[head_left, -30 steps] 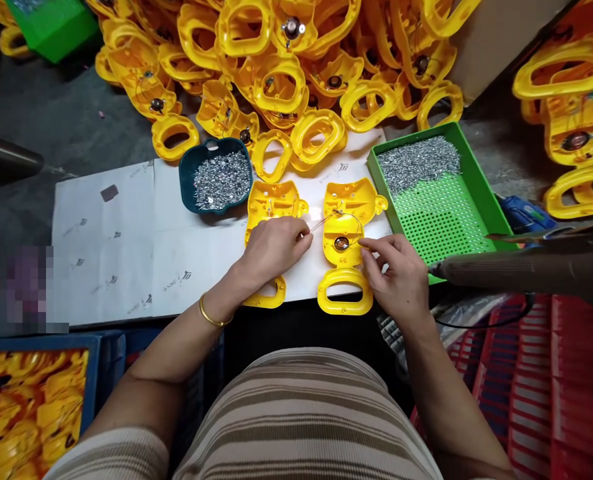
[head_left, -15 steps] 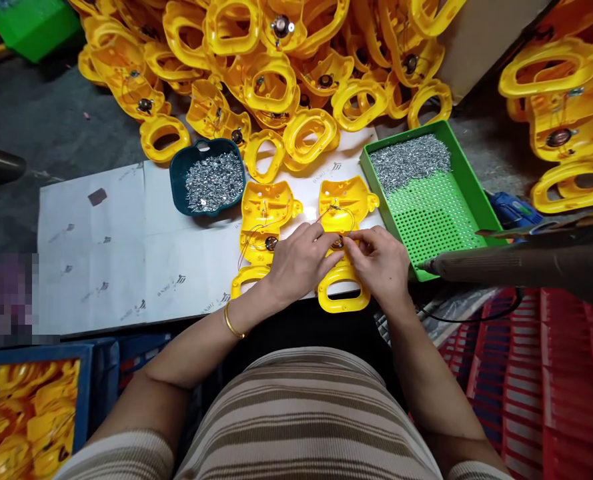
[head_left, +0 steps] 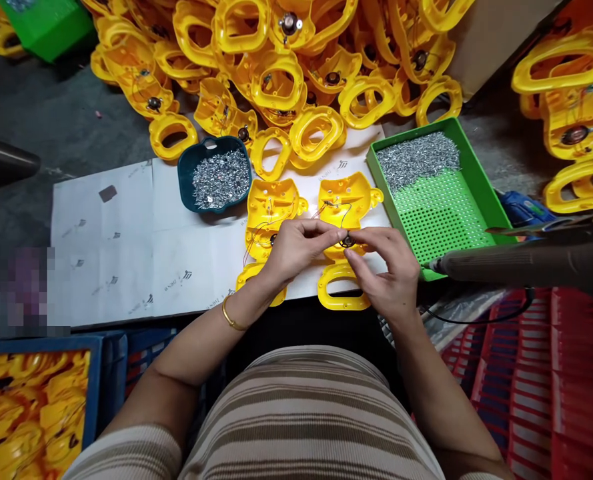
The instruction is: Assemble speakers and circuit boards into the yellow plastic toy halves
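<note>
A yellow plastic shell [head_left: 343, 190] with an oval handle loop lies in front of me, its hollow side up. Over its lower part is a small round dark speaker [head_left: 347, 242], with thin wires running up into the shell. My left hand [head_left: 301, 248] pinches at the speaker's upper left edge, thumb and forefinger together. From the right, my right hand [head_left: 389, 270] has its forefinger and thumb at the speaker's edge, above and below. Beside it, a second yellow shell [head_left: 272, 200] holds another speaker, partly hidden by my left hand.
Screws fill a dark teal tray [head_left: 186, 180]; more small metal parts lie in a green perforated basket [head_left: 481, 193]. A power screwdriver [head_left: 501, 263] juts in from the right. Yellow shells [head_left: 276, 80] are heaped behind the white board [head_left: 111, 260]. A blue crate [head_left: 93, 380] stands lower left.
The view has shifted slightly. My left hand has turned, bringing its thumb up against the forefinger at the speaker. My right thumb and forefinger have spread further apart around it.
</note>
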The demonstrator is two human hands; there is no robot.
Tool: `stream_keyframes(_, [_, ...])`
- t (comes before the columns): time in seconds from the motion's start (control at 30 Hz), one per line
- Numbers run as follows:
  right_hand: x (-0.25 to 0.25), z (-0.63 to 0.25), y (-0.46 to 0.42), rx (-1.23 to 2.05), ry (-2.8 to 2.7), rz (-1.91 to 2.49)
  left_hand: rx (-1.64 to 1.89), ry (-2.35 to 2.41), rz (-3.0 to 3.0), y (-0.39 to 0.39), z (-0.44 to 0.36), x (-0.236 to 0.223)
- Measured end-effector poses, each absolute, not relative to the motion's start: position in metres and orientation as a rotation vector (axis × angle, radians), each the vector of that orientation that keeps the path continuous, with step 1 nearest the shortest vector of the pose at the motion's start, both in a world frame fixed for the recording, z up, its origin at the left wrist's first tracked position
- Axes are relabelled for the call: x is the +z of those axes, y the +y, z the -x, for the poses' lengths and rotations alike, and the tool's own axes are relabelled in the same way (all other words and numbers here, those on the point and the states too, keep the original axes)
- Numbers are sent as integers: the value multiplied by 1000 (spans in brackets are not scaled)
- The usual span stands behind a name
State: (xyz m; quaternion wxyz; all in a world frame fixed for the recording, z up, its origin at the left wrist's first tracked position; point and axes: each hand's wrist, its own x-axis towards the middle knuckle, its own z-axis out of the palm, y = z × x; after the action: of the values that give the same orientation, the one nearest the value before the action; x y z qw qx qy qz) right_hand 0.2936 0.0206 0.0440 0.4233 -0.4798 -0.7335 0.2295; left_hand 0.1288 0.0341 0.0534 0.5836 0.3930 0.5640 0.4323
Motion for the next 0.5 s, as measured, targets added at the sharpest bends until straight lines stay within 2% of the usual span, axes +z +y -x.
stream_keyframes(0.23, [35,-292,21,577,-1869,1158,992,1334,-868,34,-126,50])
stream_keyframes(0.4, [33,-299,24,547,-1926,1262,957,1516,-1438,23,-119,46])
stream_keyframes(0.5, [34,-300,27,479,-2045,1402,817,1710,-1872,12,-115,42])
